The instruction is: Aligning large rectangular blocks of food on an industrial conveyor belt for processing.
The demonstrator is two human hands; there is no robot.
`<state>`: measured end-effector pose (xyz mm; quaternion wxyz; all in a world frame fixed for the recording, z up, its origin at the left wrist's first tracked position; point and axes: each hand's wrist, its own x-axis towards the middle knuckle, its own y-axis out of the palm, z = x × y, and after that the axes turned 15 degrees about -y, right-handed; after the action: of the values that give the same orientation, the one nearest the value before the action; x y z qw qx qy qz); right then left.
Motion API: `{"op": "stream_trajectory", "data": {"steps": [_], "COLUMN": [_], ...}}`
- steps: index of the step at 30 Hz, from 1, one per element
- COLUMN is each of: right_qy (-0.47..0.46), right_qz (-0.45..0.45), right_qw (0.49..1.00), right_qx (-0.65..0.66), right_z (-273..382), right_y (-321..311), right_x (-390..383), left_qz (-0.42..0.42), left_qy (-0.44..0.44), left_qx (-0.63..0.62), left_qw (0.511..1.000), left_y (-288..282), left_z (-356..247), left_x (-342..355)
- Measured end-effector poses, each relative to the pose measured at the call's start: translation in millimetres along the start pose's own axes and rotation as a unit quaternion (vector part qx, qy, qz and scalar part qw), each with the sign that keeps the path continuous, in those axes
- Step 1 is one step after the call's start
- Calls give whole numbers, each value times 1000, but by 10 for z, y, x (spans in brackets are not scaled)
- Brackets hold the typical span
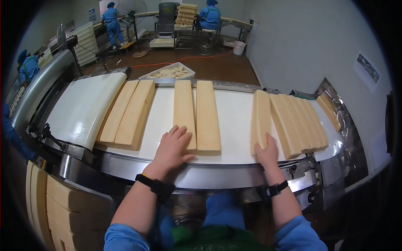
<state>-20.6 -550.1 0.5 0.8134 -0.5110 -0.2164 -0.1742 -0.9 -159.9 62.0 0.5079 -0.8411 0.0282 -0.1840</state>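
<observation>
A row of long pale-yellow blocks lies lengthwise away from me on a white conveyor belt. My left hand (172, 146) lies with fingers stretched over the near end of one block (184, 104), its thumb pointing right. Close beside that block is a second block (207, 117). My right hand (266, 151) has thumb and fingers at either side of the near end of another block (261, 113), gripping it. Just right of it, several blocks (299, 125) stand packed side by side. Two more blocks (136, 115) are at the left, next to the raised belt section.
A metal rail (217, 175) runs along the belt's near edge. Stacked blocks (69, 205) stand at lower left. Beyond the belt are a white tray (167, 71) of pale pieces, an orange cable (167, 62), a white bucket (239, 47) and several people in blue.
</observation>
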Motion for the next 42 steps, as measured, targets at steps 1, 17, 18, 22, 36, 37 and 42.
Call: {"op": "stream_trajectory", "data": {"steps": [1, 17, 18, 22, 36, 37, 42], "right_qy": [74, 55, 95, 63, 149, 137, 243], "right_qz": [25, 45, 27, 30, 17, 17, 58], "right_qw": [987, 997, 981, 990, 951, 952, 911], "right_qx": [143, 3, 165, 122, -271, -274, 329], "right_z": [14, -574, -586, -982, -1060, -1196, -1618], "right_y": [20, -382, -356, -611, -601, -583, -962], "right_x": [26, 28, 66, 216, 243, 235, 335], "left_qz": [1, 2, 0, -4, -25, -28, -28], "left_qy": [-2, -30, -25, -29, -27, -27, -37], "left_qx": [-1, -37, -38, -43, -60, -56, -55], "left_qw": [1000, 999, 999, 999, 998, 998, 997], "left_y": [8, 4, -2, -14, -41, -36, -31], "left_z": [-5, 56, 58, 90, 196, 194, 219], "left_x": [-3, 15, 11, 13, -48, -44, -45]}}
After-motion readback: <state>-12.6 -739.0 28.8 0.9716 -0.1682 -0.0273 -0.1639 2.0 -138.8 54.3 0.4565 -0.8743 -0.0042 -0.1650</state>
